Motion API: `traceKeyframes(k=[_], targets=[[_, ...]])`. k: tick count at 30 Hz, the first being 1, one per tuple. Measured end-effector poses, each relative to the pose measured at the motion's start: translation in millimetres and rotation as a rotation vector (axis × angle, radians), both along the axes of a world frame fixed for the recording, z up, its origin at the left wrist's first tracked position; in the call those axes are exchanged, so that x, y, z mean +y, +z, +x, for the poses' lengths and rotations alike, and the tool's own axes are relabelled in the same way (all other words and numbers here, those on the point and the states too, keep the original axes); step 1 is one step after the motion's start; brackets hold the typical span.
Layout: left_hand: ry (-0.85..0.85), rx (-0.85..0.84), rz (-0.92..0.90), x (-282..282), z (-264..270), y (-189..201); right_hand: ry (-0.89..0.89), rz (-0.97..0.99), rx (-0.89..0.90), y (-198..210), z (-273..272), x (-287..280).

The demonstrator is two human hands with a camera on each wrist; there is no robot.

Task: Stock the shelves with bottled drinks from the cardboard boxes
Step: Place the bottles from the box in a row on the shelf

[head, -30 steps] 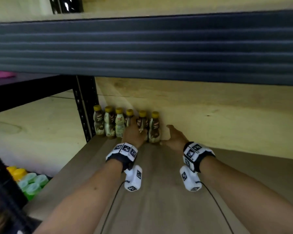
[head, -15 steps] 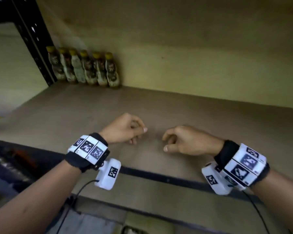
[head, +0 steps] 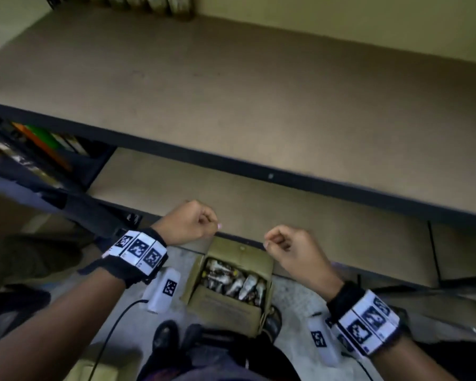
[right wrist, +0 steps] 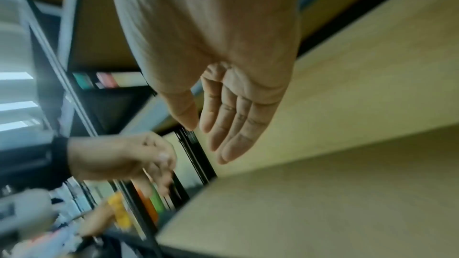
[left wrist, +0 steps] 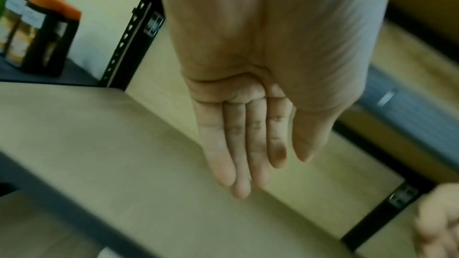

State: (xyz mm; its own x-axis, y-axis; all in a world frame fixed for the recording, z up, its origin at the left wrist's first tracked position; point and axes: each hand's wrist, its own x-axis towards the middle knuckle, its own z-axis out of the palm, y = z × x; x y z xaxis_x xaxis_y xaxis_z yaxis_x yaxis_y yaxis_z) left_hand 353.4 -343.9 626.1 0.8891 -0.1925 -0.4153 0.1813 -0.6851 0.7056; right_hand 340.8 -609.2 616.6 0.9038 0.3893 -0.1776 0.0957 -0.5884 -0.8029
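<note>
An open cardboard box (head: 223, 309) stands on the floor below me, with several bottles (head: 231, 279) lying inside it. My left hand (head: 193, 224) hangs just above the box's left rear corner, loosely curled and holding nothing. My right hand (head: 289, 248) hangs above the box's right rear corner, also empty. The wrist views show the left hand (left wrist: 261, 164) and the right hand (right wrist: 218, 125) with relaxed, nearly straight fingers. A row of bottles (head: 149, 2) stands at the back left of the wooden shelf (head: 231, 92).
A lower shelf board (head: 327, 215) lies behind the box. A black upright post (left wrist: 129, 42) bounds the shelf on the left, with orange-capped bottles (left wrist: 47, 32) in the neighbouring bay. My dark shoe (head: 165, 334) is by the box's front.
Both hands have drawn back from the bottle row at the shelf's rear and come down over the box. The head view has tilted downward to the floor.
</note>
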Motion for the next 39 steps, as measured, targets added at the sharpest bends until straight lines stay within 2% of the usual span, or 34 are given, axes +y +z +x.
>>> traceKeyframes(k=[4, 8, 11, 14, 19, 22, 27, 31, 34, 37, 39], targets=[[-0.098, 0.126, 0.126, 27, -16, -63, 0.031, -0.269, 0.250, -92, -36, 10], [-0.199, 0.243, 0.206, 59, -45, -122, -0.043, -0.428, 0.435, -150, -79, 35], [-0.201, 0.364, 0.266, 83, -86, -150, -0.057, -0.505, 0.587, -181, -113, 55], [-0.231, 0.463, 0.331, 99, -118, -185, -0.084, -0.485, 0.697, -210, -140, 67], [-0.219, 0.520, 0.378, 105, -162, -245, -0.040, -0.428, 0.815, -265, -162, 79], [-0.190, 0.573, 0.430, 97, -183, -293, -0.039, -0.453, 0.874, -313, -172, 70], [-0.171, 0.601, 0.471, 67, -204, -381, -0.051, -0.490, 0.927, -397, -171, 46], [-0.279, 0.569, 0.464, 43, -204, -468, -0.094, -0.489, 0.890, -473, -157, 21], [-0.333, 0.524, 0.464, 33, -190, -530, -0.104, -0.536, 0.781, -525, -146, 8], [-0.410, 0.398, 0.463, 24, -164, -581, -0.069, -0.560, 0.621, -568, -133, 3], [-0.389, 0.301, 0.484, 17, -146, -609, -0.051, -0.565, 0.519, -592, -127, 3]])
